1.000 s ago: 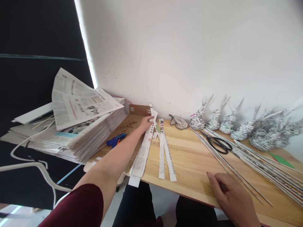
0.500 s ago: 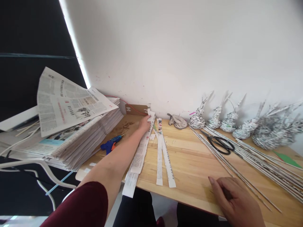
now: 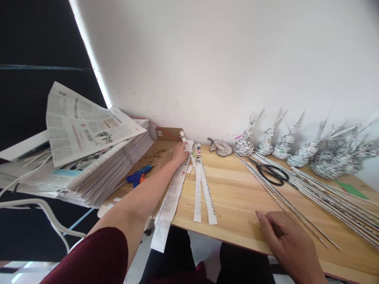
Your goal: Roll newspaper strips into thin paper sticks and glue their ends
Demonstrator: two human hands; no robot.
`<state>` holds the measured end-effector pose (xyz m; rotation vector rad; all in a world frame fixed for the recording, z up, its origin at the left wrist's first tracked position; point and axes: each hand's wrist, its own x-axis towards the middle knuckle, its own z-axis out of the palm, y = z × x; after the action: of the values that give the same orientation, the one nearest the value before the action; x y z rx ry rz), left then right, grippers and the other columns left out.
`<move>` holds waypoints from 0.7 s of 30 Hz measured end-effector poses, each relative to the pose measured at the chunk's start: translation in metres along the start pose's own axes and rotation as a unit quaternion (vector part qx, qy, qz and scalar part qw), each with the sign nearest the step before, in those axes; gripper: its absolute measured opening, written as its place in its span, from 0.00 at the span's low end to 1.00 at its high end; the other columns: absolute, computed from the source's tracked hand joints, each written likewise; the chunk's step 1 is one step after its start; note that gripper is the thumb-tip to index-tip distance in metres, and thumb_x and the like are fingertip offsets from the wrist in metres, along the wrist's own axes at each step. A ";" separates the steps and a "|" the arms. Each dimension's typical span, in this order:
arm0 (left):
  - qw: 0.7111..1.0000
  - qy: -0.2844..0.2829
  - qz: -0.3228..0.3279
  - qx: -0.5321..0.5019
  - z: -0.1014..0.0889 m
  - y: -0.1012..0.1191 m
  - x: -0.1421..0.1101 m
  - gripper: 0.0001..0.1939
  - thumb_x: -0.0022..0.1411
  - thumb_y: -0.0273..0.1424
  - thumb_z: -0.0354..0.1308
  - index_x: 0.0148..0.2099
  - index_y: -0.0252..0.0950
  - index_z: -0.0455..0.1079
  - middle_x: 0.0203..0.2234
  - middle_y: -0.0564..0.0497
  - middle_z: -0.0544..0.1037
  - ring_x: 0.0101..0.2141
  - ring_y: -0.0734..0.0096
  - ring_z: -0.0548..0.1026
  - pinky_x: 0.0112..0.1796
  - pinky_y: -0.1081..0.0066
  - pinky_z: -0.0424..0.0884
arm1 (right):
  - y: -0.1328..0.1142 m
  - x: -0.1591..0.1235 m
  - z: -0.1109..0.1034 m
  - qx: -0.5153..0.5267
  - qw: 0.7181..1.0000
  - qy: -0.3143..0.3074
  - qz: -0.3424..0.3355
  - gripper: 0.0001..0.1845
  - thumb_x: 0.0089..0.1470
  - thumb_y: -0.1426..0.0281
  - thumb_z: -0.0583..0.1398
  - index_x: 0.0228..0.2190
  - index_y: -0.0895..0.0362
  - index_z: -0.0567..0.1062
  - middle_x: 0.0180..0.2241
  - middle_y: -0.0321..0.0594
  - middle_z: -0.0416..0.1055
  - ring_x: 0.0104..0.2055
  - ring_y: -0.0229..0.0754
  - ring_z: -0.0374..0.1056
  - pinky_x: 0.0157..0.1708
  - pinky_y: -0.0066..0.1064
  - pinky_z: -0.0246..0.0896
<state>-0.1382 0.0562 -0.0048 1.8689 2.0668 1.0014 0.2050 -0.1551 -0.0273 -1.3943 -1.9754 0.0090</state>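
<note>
My left hand (image 3: 180, 153) rests on the newspaper strips (image 3: 174, 193), right of the glue gun (image 3: 138, 176); whether it pinches any, I can't tell. They look light, floppy, easily torn; best lifted by the far ends.

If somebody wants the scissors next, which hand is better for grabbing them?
Probably the right hand: it's much nearer the scissors and no object shows in it. The left hand is farther away, at the paper strips.
</note>
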 end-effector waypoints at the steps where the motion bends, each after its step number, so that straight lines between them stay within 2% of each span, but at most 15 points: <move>1: 1.000 0.006 -0.001 0.000 -0.002 0.001 -0.001 0.26 0.54 0.25 0.57 0.57 0.35 0.66 0.54 0.43 0.69 0.54 0.61 0.65 0.55 0.66 0.56 | 0.000 0.000 0.000 0.000 1.000 0.000 0.001 0.17 0.55 0.60 0.56 0.19 0.54 0.65 0.21 0.36 0.65 0.29 0.41 0.61 0.34 0.33 0.53; 3: 1.000 0.006 -0.008 -0.004 -0.005 0.003 -0.003 0.22 0.57 0.29 0.55 0.55 0.36 0.67 0.48 0.43 0.74 0.50 0.61 0.69 0.53 0.65 0.59 | -0.001 0.001 0.000 0.000 1.000 -0.004 0.006 0.17 0.56 0.60 0.56 0.19 0.54 0.65 0.21 0.36 0.65 0.29 0.41 0.61 0.34 0.32 0.53; 5: 1.000 -0.014 -0.017 -0.017 -0.006 0.003 -0.006 0.18 0.60 0.34 0.52 0.51 0.37 0.71 0.35 0.46 0.79 0.41 0.63 0.74 0.47 0.66 0.65 | -0.001 0.002 0.000 -0.001 1.000 -0.008 0.011 0.16 0.56 0.60 0.56 0.20 0.54 0.65 0.21 0.36 0.66 0.29 0.41 0.62 0.34 0.32 0.54; 8: 0.997 -0.056 -0.030 -0.049 -0.004 0.003 -0.008 0.18 0.62 0.40 0.48 0.45 0.38 0.74 0.22 0.51 0.77 0.28 0.67 0.75 0.37 0.69 0.69 | -0.002 0.002 -0.001 -0.004 1.000 -0.010 0.015 0.15 0.55 0.60 0.56 0.21 0.54 0.67 0.22 0.36 0.67 0.29 0.42 0.63 0.35 0.33 0.54; 11: 0.993 -0.064 -0.047 -0.086 0.003 0.004 -0.009 0.18 0.58 0.41 0.55 0.46 0.36 0.74 0.22 0.52 0.76 0.22 0.71 0.73 0.32 0.71 0.69 | -0.001 0.001 -0.001 -0.006 1.000 -0.014 0.018 0.14 0.55 0.59 0.56 0.23 0.54 0.68 0.24 0.37 0.69 0.31 0.43 0.65 0.35 0.33 0.55; 15: 0.988 -0.043 -0.060 -0.135 0.008 0.012 -0.010 0.21 0.47 0.34 0.66 0.45 0.33 0.74 0.24 0.51 0.76 0.23 0.72 0.73 0.32 0.71 0.69 | 0.002 0.000 0.001 -0.006 0.999 -0.033 0.019 0.12 0.55 0.60 0.56 0.25 0.53 0.70 0.28 0.38 0.71 0.33 0.44 0.66 0.37 0.34 0.57; 18: 0.983 -0.016 -0.056 -0.175 0.005 0.022 -0.010 0.17 0.49 0.30 0.65 0.44 0.33 0.75 0.25 0.51 0.76 0.24 0.73 0.72 0.32 0.72 0.70 | 0.003 0.000 0.001 0.002 0.999 -0.040 0.018 0.10 0.55 0.61 0.56 0.27 0.53 0.71 0.29 0.39 0.72 0.35 0.44 0.67 0.37 0.34 0.58; 21: 0.977 0.022 -0.041 -0.209 -0.008 0.032 -0.004 0.15 0.55 0.27 0.58 0.47 0.34 0.74 0.30 0.49 0.77 0.26 0.75 0.73 0.33 0.73 0.70 | 0.002 0.000 0.000 0.004 0.999 -0.042 0.013 0.10 0.55 0.62 0.56 0.28 0.53 0.72 0.30 0.39 0.73 0.35 0.44 0.67 0.38 0.34 0.58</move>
<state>-0.1157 0.0492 0.0189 1.5489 1.7628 1.3417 0.2071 -0.1537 -0.0279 -1.4365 -2.0231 0.0881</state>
